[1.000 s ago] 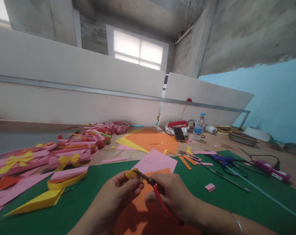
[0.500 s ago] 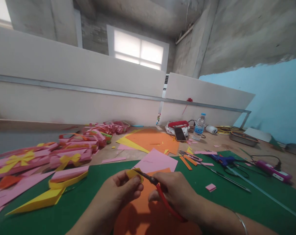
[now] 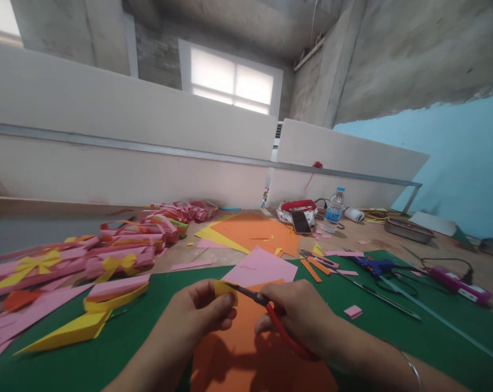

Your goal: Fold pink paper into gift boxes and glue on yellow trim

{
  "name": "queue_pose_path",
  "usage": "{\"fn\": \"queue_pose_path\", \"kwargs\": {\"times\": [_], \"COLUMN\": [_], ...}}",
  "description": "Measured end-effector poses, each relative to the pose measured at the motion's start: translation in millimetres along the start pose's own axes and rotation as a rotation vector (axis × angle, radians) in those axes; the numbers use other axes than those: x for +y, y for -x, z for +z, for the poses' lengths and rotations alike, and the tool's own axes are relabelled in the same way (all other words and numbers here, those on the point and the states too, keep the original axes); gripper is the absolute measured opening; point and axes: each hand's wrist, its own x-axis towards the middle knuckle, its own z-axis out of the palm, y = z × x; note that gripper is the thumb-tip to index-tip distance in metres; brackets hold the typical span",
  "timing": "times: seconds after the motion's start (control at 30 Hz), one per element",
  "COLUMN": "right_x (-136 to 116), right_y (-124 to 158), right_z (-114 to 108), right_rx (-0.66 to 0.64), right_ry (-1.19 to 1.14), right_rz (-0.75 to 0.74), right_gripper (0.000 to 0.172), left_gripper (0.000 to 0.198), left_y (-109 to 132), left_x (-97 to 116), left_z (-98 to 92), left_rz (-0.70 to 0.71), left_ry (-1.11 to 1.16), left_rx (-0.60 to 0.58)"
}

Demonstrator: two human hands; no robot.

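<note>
Between the thumb and fingers of my left hand [image 3: 209,307] is a small piece of yellow paper [image 3: 224,289]. My right hand [image 3: 297,310] grips a pair of red-handled scissors [image 3: 277,321], whose dark blades point left and lie against the yellow paper's upper edge. Whether the blades are parted is hard to make out. Below both hands lies a sheet of orange paper [image 3: 226,356], shaded by them. Just beyond them a pink sheet [image 3: 263,264] rests on the green mat [image 3: 160,343].
Folded pink paper pieces with yellow bows [image 3: 119,264] crowd the left side. Orange and yellow sheets [image 3: 258,231] lie behind. To the right are a blue glue gun [image 3: 371,265], a pen [image 3: 387,299], a purple power strip [image 3: 458,284], a phone [image 3: 301,223] and a water bottle [image 3: 333,212].
The scissors and my right hand have shifted slightly right, and more of the blades shows beside the yellow paper. My left hand still pinches the paper. The whole view has shifted a little.
</note>
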Motion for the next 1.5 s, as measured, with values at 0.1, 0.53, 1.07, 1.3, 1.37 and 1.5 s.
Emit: {"fn": "queue_pose_path", "kwargs": {"times": [0.1, 0.53, 1.07, 1.3, 1.37, 1.5], "right_x": [0.7, 2.5, 3.0, 3.0, 3.6, 3.7], "right_y": [0.3, 0.4, 1.4, 1.2, 1.1, 0.4], "right_z": [-3.0, -8.9, -4.3, -3.6, -3.1, -8.7], "right_rx": [-0.024, -0.030, 0.016, 0.011, 0.010, 0.035], "right_ry": [0.046, 0.065, 0.128, 0.160, 0.154, 0.088], "right_rz": [0.013, -0.074, -0.111, -0.104, -0.103, -0.071], "right_gripper": [0.037, 0.027, 0.028, 0.038, 0.040, 0.043], "left_gripper": [0.020, 0.011, 0.008, 0.006, 0.006, 0.008], "left_y": [-2.5, -6.4, -9.1, -8.1, -8.2, -9.8], "left_x": [-1.5, -9.5, -14.3, -12.8, -13.6, -18.7], "left_z": [-2.0, -4.3, -5.3, -4.6, -4.2, -3.3], "left_rz": [0.058, 0.123, 0.119, 0.118, 0.118, 0.086], "left_ry": [-0.074, -0.220, -0.250, -0.243, -0.241, -0.270], "left_rx": [-0.028, -0.106, -0.147, -0.159, -0.154, -0.173]}}
